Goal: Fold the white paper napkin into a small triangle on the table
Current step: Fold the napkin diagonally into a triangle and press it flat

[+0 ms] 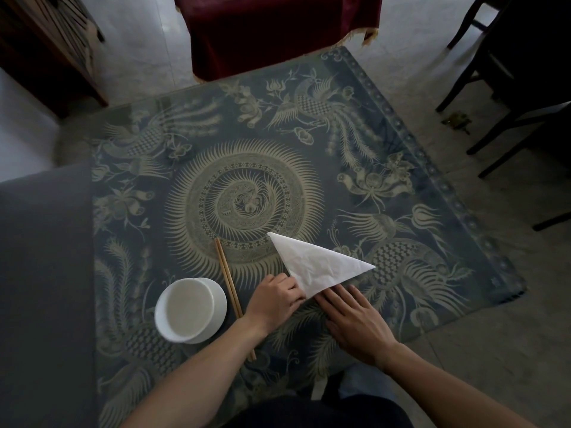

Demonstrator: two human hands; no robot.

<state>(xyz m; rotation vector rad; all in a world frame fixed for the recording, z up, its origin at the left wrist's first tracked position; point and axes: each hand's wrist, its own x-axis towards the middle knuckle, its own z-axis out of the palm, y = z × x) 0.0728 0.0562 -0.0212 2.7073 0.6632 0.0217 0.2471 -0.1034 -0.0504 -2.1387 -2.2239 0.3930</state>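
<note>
A white paper napkin (315, 265) lies folded into a triangle on the patterned table (247, 168), right of centre near the front. My left hand (275, 299) pinches the napkin's near corner with curled fingers. My right hand (355, 319) lies flat beside it, straight fingers pressing along the napkin's lower right edge.
A white bowl (190, 310) stands at the front left, with a pair of wooden chopsticks (230, 288) lying between it and my left hand. A dark red draped chair (278, 32) stands beyond the table. Dark wooden chair legs (494, 118) stand on the right.
</note>
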